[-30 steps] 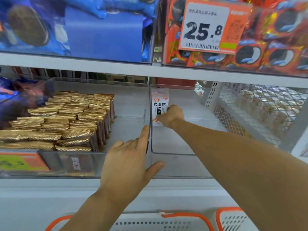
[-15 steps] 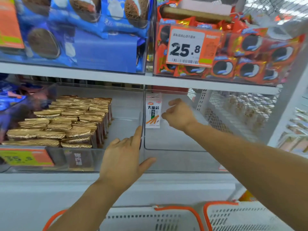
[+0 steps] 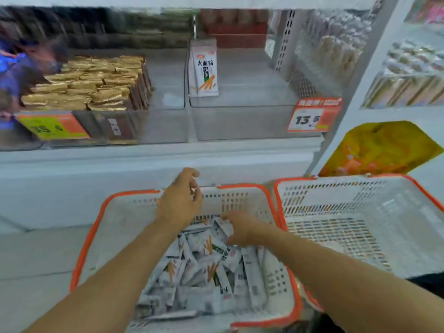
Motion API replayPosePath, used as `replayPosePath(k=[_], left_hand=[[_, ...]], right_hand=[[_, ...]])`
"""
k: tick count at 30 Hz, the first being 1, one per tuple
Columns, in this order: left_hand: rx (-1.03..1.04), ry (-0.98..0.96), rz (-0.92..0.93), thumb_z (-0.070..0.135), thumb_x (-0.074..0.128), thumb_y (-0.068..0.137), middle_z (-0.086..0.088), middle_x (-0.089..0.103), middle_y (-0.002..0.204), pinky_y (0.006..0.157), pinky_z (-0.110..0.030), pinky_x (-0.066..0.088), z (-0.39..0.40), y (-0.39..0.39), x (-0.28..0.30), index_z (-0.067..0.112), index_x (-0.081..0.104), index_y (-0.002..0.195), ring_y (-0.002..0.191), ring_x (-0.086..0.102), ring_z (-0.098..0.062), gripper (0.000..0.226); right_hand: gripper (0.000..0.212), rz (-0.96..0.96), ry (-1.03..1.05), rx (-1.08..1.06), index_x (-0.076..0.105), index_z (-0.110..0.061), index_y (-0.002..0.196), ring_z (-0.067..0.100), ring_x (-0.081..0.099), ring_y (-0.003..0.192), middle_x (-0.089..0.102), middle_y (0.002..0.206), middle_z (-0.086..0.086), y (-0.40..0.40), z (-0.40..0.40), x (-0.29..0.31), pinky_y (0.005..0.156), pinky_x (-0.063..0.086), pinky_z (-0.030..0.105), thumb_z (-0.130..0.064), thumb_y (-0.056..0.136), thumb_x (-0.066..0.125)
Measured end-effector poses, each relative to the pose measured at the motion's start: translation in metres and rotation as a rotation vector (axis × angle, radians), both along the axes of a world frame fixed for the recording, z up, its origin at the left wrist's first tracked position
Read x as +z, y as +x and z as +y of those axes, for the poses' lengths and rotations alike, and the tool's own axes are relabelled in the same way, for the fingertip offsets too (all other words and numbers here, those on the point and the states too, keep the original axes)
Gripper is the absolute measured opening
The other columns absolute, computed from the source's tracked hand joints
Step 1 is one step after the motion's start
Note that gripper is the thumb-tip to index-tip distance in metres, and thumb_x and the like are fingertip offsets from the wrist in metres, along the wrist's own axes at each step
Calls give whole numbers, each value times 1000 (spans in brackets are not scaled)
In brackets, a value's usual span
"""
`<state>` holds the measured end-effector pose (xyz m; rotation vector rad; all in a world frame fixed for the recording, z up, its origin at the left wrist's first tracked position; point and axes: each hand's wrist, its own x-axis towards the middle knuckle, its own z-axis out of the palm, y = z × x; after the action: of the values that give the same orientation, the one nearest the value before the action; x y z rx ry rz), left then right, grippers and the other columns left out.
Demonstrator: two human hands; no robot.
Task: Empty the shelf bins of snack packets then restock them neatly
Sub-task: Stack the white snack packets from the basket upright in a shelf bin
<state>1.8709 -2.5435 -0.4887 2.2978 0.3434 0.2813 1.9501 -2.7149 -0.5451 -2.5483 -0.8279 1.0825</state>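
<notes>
Though heaped, white orange-printed packets (image 3: 201,272).

head view, downward, slightly blurred

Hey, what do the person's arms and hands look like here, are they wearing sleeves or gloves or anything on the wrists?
Both forearms are bare as far as the frame shows: no sleeves in view. The left hand and right hand wear no gloves, and no watch, bracelet or ring is visible, though the picture is slightly blurred.
</notes>
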Motion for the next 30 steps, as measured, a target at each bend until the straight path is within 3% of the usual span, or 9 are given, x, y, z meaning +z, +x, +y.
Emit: replayPosePath(k=[3,8,12,15,17,19,23,27,30], left_hand=[[-207,229,540,40,61,97,-8,26,159,113,-43,35,-5,-29,-78,20,24,156,143,31,-31,72],[-350,202,801,59,65,88,-8,20,164,116,-44,31,-12,-87,-150,26,19,159,147,26,-30,90],[-144,218,607,57,74,81,-7,48,139,108,-41,38,-23,-86,-158,20,63,126,129,42,-27,60],[-52,6,510,48,81,73,-5,59,103,82,-34,48,-27,-72,-148,31,59,78,96,53,-19,28],[63,-246,543,29,80,83,-11,65,90,64,-26,47,-27,-67,-135,22,56,80,74,57,-17,25],[231,-525,539,17,73,91,-22,67,86,63,-32,56,-22,-65,-130,7,55,94,65,62,-21,20],[516,-782,518,6,66,93,-27,70,95,67,-49,63,-9,-74,-123,-8,56,108,75,72,-33,23],[765,-956,406,15,62,99,-20,69,89,61,-37,55,-9,-89,-115,0,61,86,75,67,-27,20],[850,-1126,388,23,59,100,-22,68,94,65,-41,53,-7,-97,-117,2,60,89,82,65,-29,25]], right_hand=[[92,15,33,-163,23,-23,158,33,41,138,26,159,11,-35,-16,-63,108,41,40,-43,86,76],[74,-15,101,-306,45,-20,147,27,45,132,37,150,6,-69,-30,-104,108,40,34,-45,85,75],[57,59,157,-276,62,-17,128,19,62,112,63,122,2,-51,-29,-92,92,49,27,-37,79,84],[55,90,146,-295,56,-19,130,15,62,91,63,102,-1,-48,-29,-92,78,49,28,-35,83,81],[66,107,141,-307,48,-18,142,19,62,102,63,115,3,-49,-30,-95,90,52,33,-30,85,79],[87,88,113,-271,30,-23,156,29,50,130,43,147,11,-49,-32,-95,108,44,38,-29,84,79],[91,-31,57,-196,15,-33,160,37,29,144,13,159,14,-57,-27,-97,115,36,47,-48,89,70],[73,-187,-13,-15,26,-36,154,37,20,145,11,160,10,-64,-18,-98,111,33,52,-42,92,64],[44,-324,-7,58,51,-24,140,33,32,136,38,150,8,-69,-13,-100,111,30,50,-31,97,54]])
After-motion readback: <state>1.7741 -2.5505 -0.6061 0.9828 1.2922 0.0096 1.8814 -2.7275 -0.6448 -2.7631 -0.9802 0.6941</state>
